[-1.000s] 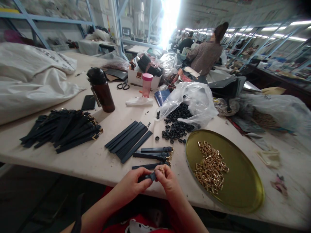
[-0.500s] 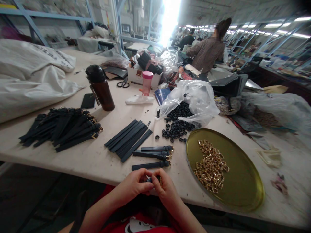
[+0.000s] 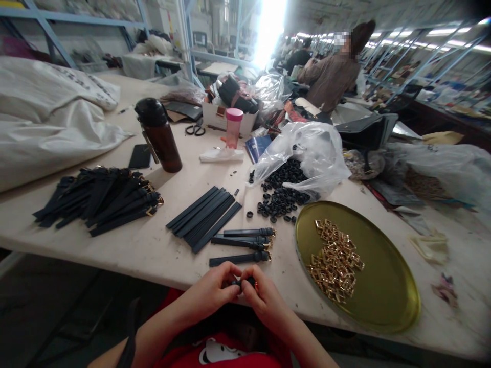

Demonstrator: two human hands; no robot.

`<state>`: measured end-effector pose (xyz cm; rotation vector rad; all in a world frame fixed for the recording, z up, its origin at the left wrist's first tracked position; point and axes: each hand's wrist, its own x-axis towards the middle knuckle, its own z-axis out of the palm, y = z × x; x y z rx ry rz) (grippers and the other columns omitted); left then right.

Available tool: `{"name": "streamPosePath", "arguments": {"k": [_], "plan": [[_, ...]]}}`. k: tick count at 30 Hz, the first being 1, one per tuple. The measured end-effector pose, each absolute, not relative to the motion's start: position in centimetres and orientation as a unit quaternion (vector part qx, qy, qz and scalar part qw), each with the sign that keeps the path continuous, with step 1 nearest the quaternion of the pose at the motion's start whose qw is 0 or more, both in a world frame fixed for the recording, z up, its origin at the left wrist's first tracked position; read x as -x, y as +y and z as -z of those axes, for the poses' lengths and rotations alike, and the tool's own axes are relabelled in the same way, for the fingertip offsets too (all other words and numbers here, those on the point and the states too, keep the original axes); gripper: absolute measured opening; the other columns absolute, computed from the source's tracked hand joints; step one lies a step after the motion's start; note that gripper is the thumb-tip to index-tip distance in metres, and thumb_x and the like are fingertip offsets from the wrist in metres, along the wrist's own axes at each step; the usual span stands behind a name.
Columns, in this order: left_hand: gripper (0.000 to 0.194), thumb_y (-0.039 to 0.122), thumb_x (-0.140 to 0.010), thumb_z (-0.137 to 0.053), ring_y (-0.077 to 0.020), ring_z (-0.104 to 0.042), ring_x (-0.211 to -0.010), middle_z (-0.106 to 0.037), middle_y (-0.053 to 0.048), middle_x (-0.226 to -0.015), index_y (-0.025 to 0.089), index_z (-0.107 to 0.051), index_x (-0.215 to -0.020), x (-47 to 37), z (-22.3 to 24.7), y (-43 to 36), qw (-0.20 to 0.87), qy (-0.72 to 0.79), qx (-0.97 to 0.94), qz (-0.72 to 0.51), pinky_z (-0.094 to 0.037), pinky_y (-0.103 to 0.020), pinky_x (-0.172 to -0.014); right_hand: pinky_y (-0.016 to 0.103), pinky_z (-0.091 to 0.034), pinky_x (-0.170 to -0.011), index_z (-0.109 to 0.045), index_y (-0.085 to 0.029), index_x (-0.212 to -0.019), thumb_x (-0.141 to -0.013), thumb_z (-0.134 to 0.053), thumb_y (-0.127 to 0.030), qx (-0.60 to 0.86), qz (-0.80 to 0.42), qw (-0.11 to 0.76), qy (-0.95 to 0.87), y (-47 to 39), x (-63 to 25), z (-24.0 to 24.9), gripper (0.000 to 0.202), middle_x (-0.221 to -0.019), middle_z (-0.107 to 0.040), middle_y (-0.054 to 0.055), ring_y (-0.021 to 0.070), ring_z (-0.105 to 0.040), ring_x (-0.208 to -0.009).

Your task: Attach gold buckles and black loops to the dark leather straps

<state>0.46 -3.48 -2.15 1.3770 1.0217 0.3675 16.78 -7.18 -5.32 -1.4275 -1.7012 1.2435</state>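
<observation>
My left hand (image 3: 219,286) and my right hand (image 3: 258,290) meet at the table's front edge, both with fingers pinched on a small dark strap piece (image 3: 238,283) that the fingers mostly cover. Just beyond them lie several short black straps (image 3: 241,258) with gold buckles. Behind and to the left is a stack of flat black strips (image 3: 205,217). Gold buckles (image 3: 335,266) are heaped on a round gold tray (image 3: 387,276) at the right. Small black loops (image 3: 282,202) spill from a clear plastic bag (image 3: 322,153).
Buckled black straps (image 3: 103,197) form a pile at the left, near a phone (image 3: 140,156) and a brown bottle (image 3: 163,140). Farther back are scissors (image 3: 195,130), a pink-lidded cup (image 3: 233,130) and a filled box (image 3: 215,116). A person (image 3: 333,79) stands beyond.
The view has shifted slightly. My hands stay together, with the fingers moved a little around the small piece; a gold glint between them no longer shows. The person beyond has moved slightly right.
</observation>
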Motion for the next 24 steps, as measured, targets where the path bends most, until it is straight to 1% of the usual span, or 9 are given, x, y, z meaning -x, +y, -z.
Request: {"name": "streamPosePath", "arguments": {"k": [2, 4, 7, 9, 13, 16, 18, 21, 24], "plan": [[0.023, 0.016, -0.072, -0.052, -0.0153, -0.058, -0.080, -0.063, -0.001, -0.087, 0.015, -0.055, -0.094, -0.3, 2.1, -3.4, 0.626, 0.455, -0.615, -0.152, -0.044, -0.023, -0.068, 0.022, -0.031, -0.052, -0.049, -0.020, -0.085, -0.085, -0.042, -0.022, 0.541, -0.471, 0.289, -0.634, -7.2, -17.0, 5.3, 0.008, -0.063, -0.044, -0.005, 0.0108, -0.040, -0.055], [0.026, 0.017, -0.072, -0.053, -0.0155, -0.058, -0.080, -0.063, -0.002, -0.088, 0.015, -0.055, -0.097, -0.2, 2.2, -3.3, 0.633, 0.452, -0.612, -0.143, -0.044, -0.024, -0.069, 0.022, -0.031, -0.052, -0.048, -0.020, -0.081, -0.084, -0.042, -0.023, 0.548, -0.463, 0.299, -0.629, -7.3, -17.1, 5.5, 0.007, -0.063, -0.043, -0.005, 0.0107, -0.040, -0.056], [0.030, 0.017, -0.070, -0.055, -0.0163, -0.058, -0.087, -0.064, -0.002, -0.094, 0.015, -0.055, -0.100, 0.1, 2.5, -3.4, 0.651, 0.439, -0.604, -0.139, -0.044, -0.025, -0.076, 0.022, -0.032, -0.053, -0.048, -0.020, -0.079, -0.084, -0.043, -0.024, 0.549, -0.453, 0.309, -0.631, -7.3, -17.0, 5.9, 0.009, -0.064, -0.044, -0.004, 0.0111, -0.041, -0.058], [0.030, 0.016, -0.069, -0.055, -0.0173, -0.057, -0.090, -0.064, -0.003, -0.097, 0.016, -0.056, -0.099, 0.2, 2.7, -3.6, 0.645, 0.445, -0.605, -0.141, -0.043, -0.026, -0.080, 0.022, -0.031, -0.052, -0.049, -0.020, -0.079, -0.084, -0.043, -0.024, 0.548, -0.443, 0.295, -0.645, -7.4, -16.8, 5.9, 0.009, -0.064, -0.046, -0.004, 0.0115, -0.042, -0.058], [0.030, 0.015, -0.067, -0.055, -0.0180, -0.059, -0.082, -0.066, -0.003, -0.090, 0.016, -0.057, -0.097, 0.2, 3.0, -3.9, 0.641, 0.461, -0.600, -0.127, -0.044, -0.026, -0.073, 0.023, -0.031, -0.053, -0.052, -0.020, -0.079, -0.083, -0.045, -0.021, 0.528, -0.411, 0.268, -0.693, -7.4, -16.7, 5.3, 0.008, -0.067, -0.052, -0.002, 0.0124, -0.044, -0.058], [0.031, 0.017, -0.067, -0.054, -0.0170, -0.060, -0.076, -0.066, -0.002, -0.084, 0.014, -0.056, -0.098, 0.0, 2.9, -3.9, 0.664, 0.457, -0.580, -0.116, -0.045, -0.024, -0.066, 0.023, -0.031, -0.052, -0.051, -0.020, -0.078, -0.083, -0.044, -0.022, 0.516, -0.419, 0.277, -0.694, -7.6, -16.7, 5.2, 0.009, -0.066, -0.052, -0.002, 0.0122, -0.044, -0.057], [0.032, 0.018, -0.069, -0.054, -0.0166, -0.059, -0.076, -0.066, -0.002, -0.083, 0.015, -0.056, -0.101, -0.1, 2.6, -3.6, 0.654, 0.459, -0.591, -0.111, -0.045, -0.024, -0.066, 0.023, -0.032, -0.052, -0.049, -0.020, -0.078, -0.085, -0.042, -0.024, 0.530, -0.432, 0.299, -0.666, -7.8, -16.5, 5.6, 0.010, -0.064, -0.050, -0.003, 0.0119, -0.044, -0.056], [0.034, 0.018, -0.070, -0.055, -0.0174, -0.058, -0.085, -0.066, -0.002, -0.094, 0.018, -0.058, -0.104, -0.2, 1.9, -3.1, 0.598, 0.451, -0.652, -0.117, -0.043, -0.025, -0.076, 0.023, -0.035, -0.055, -0.047, -0.020, -0.080, -0.087, -0.040, -0.029, 0.568, -0.427, 0.349, -0.611, -7.9, -16.1, 6.2, 0.014, -0.065, -0.049, -0.003, 0.0122, -0.045, -0.058], [0.036, 0.016, -0.070, -0.054, -0.0183, -0.057, -0.095, -0.064, -0.002, -0.104, 0.021, -0.059, -0.105, -0.3, 1.6, -2.8, 0.561, 0.435, -0.693, -0.124, -0.039, -0.026, -0.085, 0.023, -0.035, -0.054, -0.047, -0.019, -0.081, -0.087, -0.039, -0.034, 0.591, -0.424, 0.386, -0.567, -7.7, -15.7, 6.5, 0.018, -0.063, -0.047, -0.003, 0.0120, -0.044, -0.057]]}}
